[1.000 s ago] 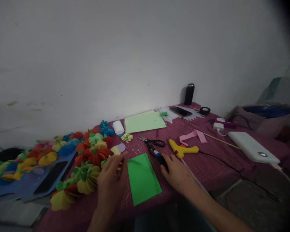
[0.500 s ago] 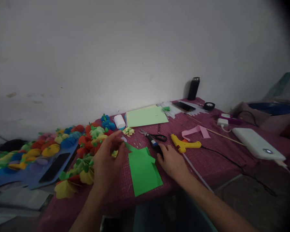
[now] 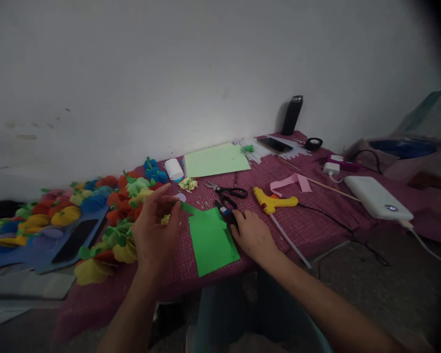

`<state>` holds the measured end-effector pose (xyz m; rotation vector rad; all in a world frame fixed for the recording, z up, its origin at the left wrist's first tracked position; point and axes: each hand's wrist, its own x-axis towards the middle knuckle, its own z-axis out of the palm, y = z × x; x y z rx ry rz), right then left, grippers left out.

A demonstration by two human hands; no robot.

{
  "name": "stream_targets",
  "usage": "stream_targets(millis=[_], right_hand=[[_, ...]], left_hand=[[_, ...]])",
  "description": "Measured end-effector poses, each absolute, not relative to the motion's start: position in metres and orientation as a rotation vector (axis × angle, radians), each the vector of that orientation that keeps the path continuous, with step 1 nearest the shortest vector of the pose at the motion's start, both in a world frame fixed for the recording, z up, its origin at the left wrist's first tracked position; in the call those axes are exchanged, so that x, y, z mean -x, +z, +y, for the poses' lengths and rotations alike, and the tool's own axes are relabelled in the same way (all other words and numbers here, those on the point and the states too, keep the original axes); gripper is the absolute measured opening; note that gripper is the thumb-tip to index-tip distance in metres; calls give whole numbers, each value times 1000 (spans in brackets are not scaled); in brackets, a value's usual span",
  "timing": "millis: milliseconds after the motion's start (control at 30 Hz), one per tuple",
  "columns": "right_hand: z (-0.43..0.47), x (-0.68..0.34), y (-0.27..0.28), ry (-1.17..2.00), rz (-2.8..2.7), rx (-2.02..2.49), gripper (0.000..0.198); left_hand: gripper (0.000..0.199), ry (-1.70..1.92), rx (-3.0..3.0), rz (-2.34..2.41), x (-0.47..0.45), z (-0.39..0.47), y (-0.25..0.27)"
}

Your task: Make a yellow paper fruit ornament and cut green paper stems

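Note:
My left hand (image 3: 157, 228) pinches a narrow green paper strip (image 3: 185, 208) between thumb and fingertips, above the left edge of the green paper sheets (image 3: 211, 245). These lie flat at the front of the table. My right hand (image 3: 253, 234) is closed around a dark tool with a blue and white band (image 3: 227, 214), its tip pointing at the far left. I cannot make out its exact kind. Just beyond it rest black-handled scissors (image 3: 231, 192) with their blades apart. To the right of my right hand lies a yellow glue gun (image 3: 274, 201).
Colourful paper or felt pumpkin shapes (image 3: 91, 201) crowd the left side. Behind are a white bottle (image 3: 174, 169), pale green sheets (image 3: 216, 162), a phone (image 3: 275, 144) and a black flask (image 3: 292, 115). A pink strip (image 3: 290, 182), wooden stick (image 3: 330, 190) and power bank (image 3: 378, 197) lie right.
The view has shifted, so the table sits a little higher and further left. My right hand has drawn the dark tool away from the scissors. My left hand still holds the green strip.

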<state>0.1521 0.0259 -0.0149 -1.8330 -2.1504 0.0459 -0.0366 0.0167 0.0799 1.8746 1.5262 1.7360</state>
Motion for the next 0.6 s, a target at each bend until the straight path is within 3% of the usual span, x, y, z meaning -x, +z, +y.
stream_targets(millis=[200,400,600], right_hand=[[37,-157,-13,63,-2178,1650,36],[-6,-176,-23,271,-2410,1061,39],[-32,-188,-31,377,-2421,1054,35]], left_hand=[[44,1690,-1917,1594,38,6,71],[44,1614,-1928,1617,37,10,57],[41,1641,-1917,1679,39,16,54]])
